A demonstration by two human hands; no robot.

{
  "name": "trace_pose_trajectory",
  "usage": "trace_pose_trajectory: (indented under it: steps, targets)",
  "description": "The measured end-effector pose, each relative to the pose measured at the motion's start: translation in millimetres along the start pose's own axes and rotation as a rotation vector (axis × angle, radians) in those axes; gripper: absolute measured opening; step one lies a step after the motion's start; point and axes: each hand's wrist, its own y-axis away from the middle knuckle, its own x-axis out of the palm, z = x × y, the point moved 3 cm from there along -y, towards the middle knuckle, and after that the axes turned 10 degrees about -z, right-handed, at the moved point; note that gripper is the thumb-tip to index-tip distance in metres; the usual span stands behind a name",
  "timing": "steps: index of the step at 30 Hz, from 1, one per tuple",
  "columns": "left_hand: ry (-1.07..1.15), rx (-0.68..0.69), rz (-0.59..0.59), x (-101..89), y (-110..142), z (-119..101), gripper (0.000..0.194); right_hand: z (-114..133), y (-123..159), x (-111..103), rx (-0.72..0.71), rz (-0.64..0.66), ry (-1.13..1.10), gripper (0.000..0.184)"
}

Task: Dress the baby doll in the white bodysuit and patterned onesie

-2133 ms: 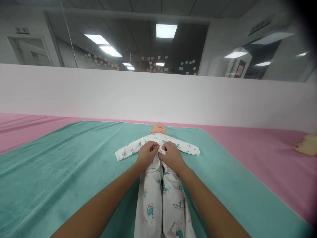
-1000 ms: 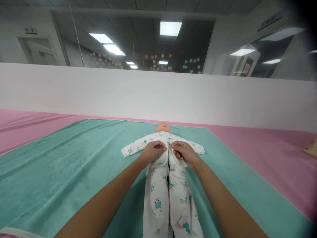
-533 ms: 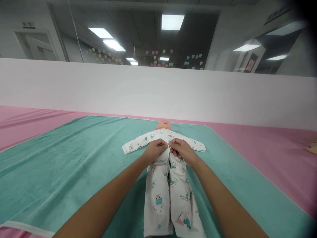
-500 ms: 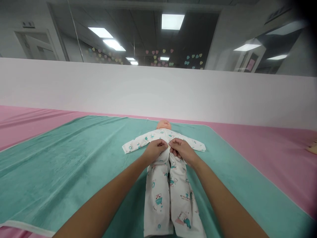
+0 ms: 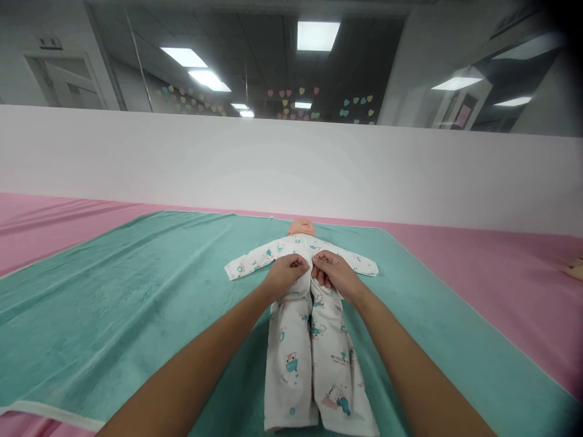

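Note:
A baby doll lies on its back, head away from me. It wears a white printed baby top, sleeves spread to both sides, and white printed pants with the legs toward me. Over the lower front of the top, my left hand pinches the fabric edge near the middle. Just across the front opening, my right hand pinches the other edge, its fingers curled. The two hands are close together but apart. Whatever fastener lies between the fingertips is too small to make out.
Under the doll spreads a teal blanket with a white edge, laid over a pink sheet. A low white wall stands behind, with a mirror or glass above it. A partly visible tan object is at the far right.
Almost nothing differs. My right hand has shifted very slightly up and right, leaving a slightly wider gap between the fingertips. The doll and blanket stay in place.

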Motion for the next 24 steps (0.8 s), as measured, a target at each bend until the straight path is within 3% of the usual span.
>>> trace_pose_trajectory:
  steps: [3,11,18,24]
  targets:
    - [-0.013,-0.009,0.025,-0.7,-1.0,1.9,0.017,-0.8,-0.7,-0.9,0.009,0.034,-0.032,0.023]
    - [-0.173,0.154,0.007,-2.3,-0.4,1.9,0.018,0.7,0.4,0.2,0.028,0.099,-0.018,0.017]
    - [-0.187,0.138,-0.012,0.1,-1.1,5.1,0.019,-1.3,2.1,-0.3,0.024,0.098,0.087,0.022]
    - [-0.322,0.207,-0.015,0.3,-1.5,2.2,0.019,-1.5,3.1,-0.5,0.024,0.087,0.111,0.024]
